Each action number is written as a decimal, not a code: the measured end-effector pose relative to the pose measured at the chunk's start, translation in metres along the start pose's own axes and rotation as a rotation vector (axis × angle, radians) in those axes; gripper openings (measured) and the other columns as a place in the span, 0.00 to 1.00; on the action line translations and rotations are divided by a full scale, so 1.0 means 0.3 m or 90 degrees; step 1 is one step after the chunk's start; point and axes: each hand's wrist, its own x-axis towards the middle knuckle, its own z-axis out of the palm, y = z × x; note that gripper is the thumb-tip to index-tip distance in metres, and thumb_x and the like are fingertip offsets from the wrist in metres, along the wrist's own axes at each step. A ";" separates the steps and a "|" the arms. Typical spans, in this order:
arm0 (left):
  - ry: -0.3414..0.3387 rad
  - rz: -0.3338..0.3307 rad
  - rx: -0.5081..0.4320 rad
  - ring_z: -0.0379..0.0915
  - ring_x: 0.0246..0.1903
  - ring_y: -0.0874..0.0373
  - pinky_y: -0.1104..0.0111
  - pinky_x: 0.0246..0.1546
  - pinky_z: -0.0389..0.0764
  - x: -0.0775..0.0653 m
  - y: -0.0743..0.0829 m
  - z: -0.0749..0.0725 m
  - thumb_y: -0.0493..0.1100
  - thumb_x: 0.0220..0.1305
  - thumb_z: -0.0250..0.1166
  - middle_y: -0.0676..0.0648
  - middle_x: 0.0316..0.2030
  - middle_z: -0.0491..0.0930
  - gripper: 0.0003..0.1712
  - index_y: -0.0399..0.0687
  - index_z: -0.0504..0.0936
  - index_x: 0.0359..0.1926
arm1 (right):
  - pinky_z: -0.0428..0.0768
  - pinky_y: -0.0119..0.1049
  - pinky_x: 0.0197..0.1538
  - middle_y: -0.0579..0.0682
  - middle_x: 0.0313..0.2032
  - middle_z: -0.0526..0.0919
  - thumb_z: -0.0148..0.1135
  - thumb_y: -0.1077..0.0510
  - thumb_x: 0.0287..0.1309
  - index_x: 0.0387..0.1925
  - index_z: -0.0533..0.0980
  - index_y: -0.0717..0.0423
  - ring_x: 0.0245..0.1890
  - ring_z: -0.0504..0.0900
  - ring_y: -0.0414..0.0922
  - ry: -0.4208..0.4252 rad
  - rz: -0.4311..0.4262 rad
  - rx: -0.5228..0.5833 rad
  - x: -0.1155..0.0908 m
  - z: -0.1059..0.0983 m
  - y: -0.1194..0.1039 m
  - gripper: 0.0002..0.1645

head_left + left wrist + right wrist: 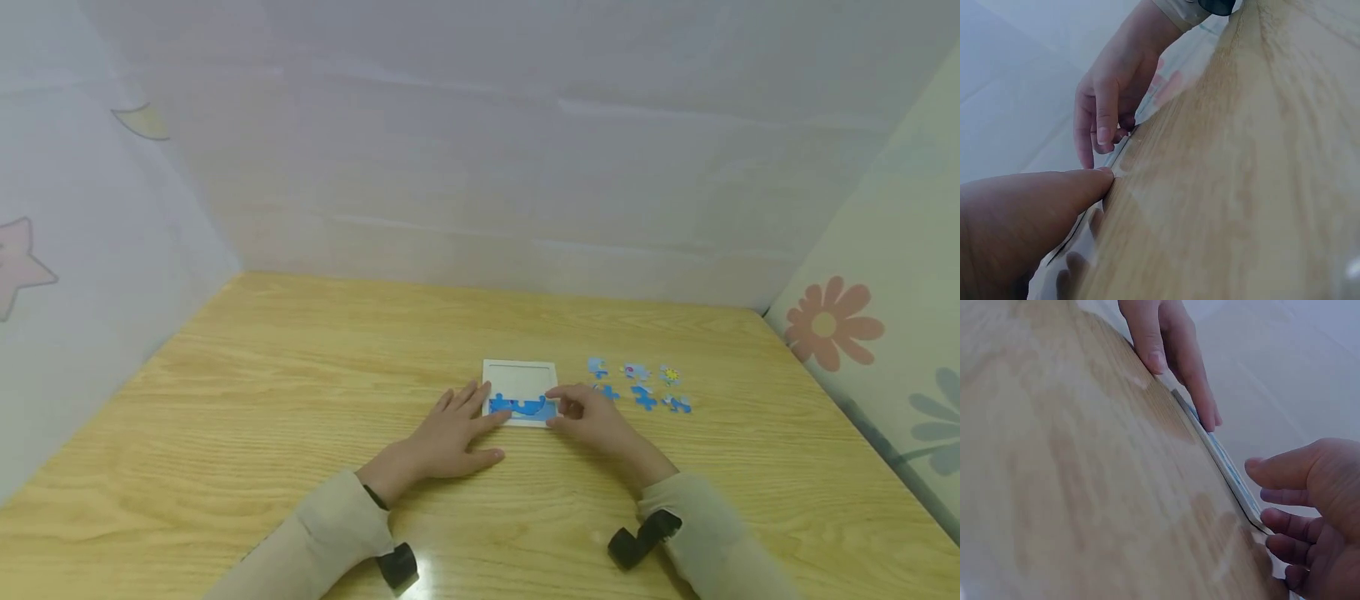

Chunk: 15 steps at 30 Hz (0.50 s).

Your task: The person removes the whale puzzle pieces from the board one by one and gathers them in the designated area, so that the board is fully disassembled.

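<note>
A small jigsaw puzzle tray with a pale frame lies flat on the table. Joined blue puzzle pieces fill its near part, while the far part shows bare board. My left hand lies at the tray's left side, fingers extended, with its index finger reaching over the blue pieces and touching them. At the right edge is my right hand, its thumb and index fingertip apart on the tray's side. The right wrist view shows that hand's fingers loosely bent beside the tray's edge, with nothing visible between them.
To the right of the tray, several loose puzzle pieces lie in two rough rows, partly behind my right hand. The wooden table meets a pale cloth backdrop at its back and sides.
</note>
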 end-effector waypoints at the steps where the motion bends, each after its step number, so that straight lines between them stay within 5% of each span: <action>1: 0.002 0.003 -0.002 0.35 0.62 0.43 0.47 0.55 0.40 0.000 0.001 -0.002 0.62 0.60 0.45 0.37 0.63 0.44 0.32 0.55 0.60 0.62 | 0.68 0.37 0.31 0.50 0.28 0.70 0.63 0.61 0.47 0.45 0.73 0.64 0.27 0.66 0.44 -0.001 0.003 0.003 0.001 0.006 0.002 0.21; 6: 0.017 0.011 -0.031 0.38 0.62 0.46 0.47 0.55 0.42 0.001 0.007 -0.001 0.61 0.59 0.48 0.39 0.63 0.47 0.33 0.51 0.61 0.62 | 0.67 0.36 0.31 0.49 0.27 0.68 0.64 0.59 0.45 0.46 0.73 0.61 0.27 0.65 0.43 0.005 -0.002 -0.014 0.013 0.026 0.033 0.23; 15: 0.014 0.036 -0.030 0.36 0.62 0.49 0.48 0.55 0.41 0.015 0.051 0.029 0.64 0.61 0.37 0.43 0.64 0.45 0.36 0.51 0.55 0.64 | 0.65 0.33 0.27 0.49 0.25 0.66 0.64 0.60 0.45 0.47 0.72 0.65 0.24 0.62 0.43 -0.006 -0.036 -0.085 0.021 0.023 0.028 0.25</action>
